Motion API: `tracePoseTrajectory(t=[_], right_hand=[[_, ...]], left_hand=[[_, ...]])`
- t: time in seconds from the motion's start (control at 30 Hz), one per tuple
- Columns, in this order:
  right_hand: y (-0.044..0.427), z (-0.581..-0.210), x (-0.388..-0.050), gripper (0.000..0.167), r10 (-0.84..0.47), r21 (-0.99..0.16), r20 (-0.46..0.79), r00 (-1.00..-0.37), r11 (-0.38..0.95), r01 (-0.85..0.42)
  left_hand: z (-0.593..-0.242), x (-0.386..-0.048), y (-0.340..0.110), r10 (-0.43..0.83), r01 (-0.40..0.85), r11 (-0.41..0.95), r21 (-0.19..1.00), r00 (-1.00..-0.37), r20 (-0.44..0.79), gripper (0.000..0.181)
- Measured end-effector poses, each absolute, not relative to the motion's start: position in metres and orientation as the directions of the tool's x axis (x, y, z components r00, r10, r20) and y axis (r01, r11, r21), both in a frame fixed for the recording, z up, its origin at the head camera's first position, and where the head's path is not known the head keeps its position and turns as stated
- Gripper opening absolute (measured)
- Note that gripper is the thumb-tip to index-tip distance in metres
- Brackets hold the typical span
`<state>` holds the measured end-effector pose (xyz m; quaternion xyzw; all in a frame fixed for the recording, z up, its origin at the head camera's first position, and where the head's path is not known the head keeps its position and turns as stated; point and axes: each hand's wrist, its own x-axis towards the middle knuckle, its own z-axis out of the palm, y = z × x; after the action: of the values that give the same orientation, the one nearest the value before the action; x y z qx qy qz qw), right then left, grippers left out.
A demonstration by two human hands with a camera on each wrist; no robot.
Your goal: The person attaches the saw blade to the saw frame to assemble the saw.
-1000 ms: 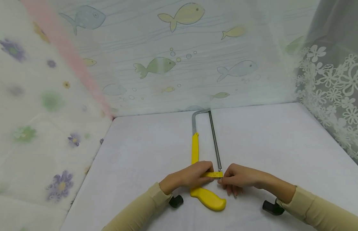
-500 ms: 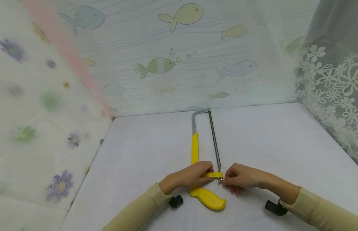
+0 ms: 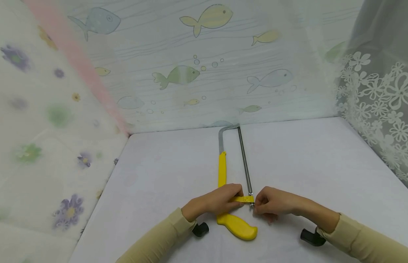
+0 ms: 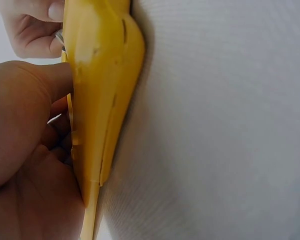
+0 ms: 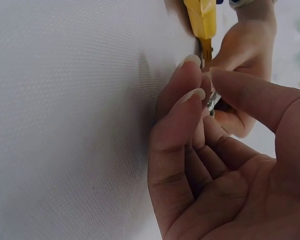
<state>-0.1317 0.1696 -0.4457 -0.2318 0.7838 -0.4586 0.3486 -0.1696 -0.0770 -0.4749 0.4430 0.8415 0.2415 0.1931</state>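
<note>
A hacksaw with a yellow handle point(image 3: 240, 228) and a grey metal front bow point(image 3: 221, 140) lies flat on the white table. Its blade point(image 3: 245, 160) runs along the right side. My left hand point(image 3: 220, 199) holds the frame down around the yellow crosspiece point(image 3: 246, 199), thumb pressed against the yellow body point(image 4: 102, 85) in the left wrist view. Just below the crosspiece sits a small metal wing nut point(image 3: 251, 206) at the blade's near end. My right hand point(image 3: 276, 201) has thumb and forefinger pinched at it, other fingers curled. Those fingertips partly cover the nut.
The white-covered table point(image 3: 158, 164) ends at a fish-print sheet point(image 3: 191, 84) behind. Flower-print cloth point(image 3: 42, 146) stands at left, a lace curtain point(image 3: 388, 102) at right. Black wrist mounts point(image 3: 200, 229) hang below both sleeves.
My right fingers drew slightly right from the wing nut, then came back to it. The nut now stands at a different angle. My left hand and the hacksaw have stayed still.
</note>
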Motion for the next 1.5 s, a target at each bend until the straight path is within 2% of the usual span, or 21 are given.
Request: tracePoseTrajectory(t=[0.27,0.4,0.87,1.3,1.5], right_hand=[[0.164,-0.449,-0.132,0.036,-0.639,-0.865,-0.383,-0.667,0.502,0.015],[0.162,-0.449,-0.132,0.038,-0.616,-0.856,-0.397,-0.680,0.515,0.033],[0.165,-0.446,-0.134,0.030,-0.609,-0.850,-0.395,-0.688,0.526,0.023],[0.173,-0.446,-0.135,0.014,-0.625,-0.853,-0.327,-0.709,0.518,-0.064],[0.171,-0.448,-0.135,0.012,-0.652,-0.867,-0.325,-0.685,0.494,-0.059]], left_hand=[[-0.475,-0.169,-0.077,0.841,0.659,0.488,0.573,-0.530,-0.107,0.011],[-0.475,-0.169,-0.077,0.842,0.661,0.486,0.571,-0.529,-0.105,0.011],[-0.477,-0.171,-0.078,0.842,0.653,0.482,0.584,-0.530,-0.102,0.010],[-0.476,-0.170,-0.078,0.841,0.653,0.486,0.581,-0.531,-0.106,0.011],[-0.475,-0.170,-0.078,0.842,0.658,0.482,0.578,-0.530,-0.100,0.011]])
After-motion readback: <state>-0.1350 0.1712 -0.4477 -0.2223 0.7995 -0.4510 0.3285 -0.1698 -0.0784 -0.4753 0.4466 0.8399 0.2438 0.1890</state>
